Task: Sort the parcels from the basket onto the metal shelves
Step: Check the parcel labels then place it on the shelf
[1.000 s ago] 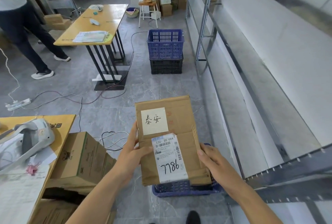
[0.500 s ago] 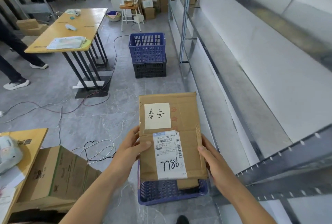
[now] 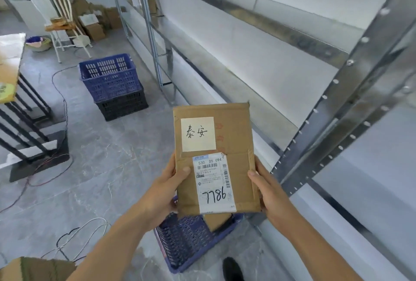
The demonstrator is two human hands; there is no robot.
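Parcel point(image 3: 213, 159) swung toward shelves point(image 3: 333, 109), in both hands' grip.

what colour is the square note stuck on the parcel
Pale cream with black handwriting, on the flat brown cardboard parcel; seen in the head view.

basket point(image 3: 184, 244) partly behind parcel point(image 3: 234, 136), small print illegible

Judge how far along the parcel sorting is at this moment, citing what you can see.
Done: nothing visible; the metal shelves nearby show no parcels. In hand: the left hand and right hand grip a flat cardboard parcel marked 7786, lifted above the blue basket. Left: shelving this one, plus at least one more cardboard parcel lying in the basket.
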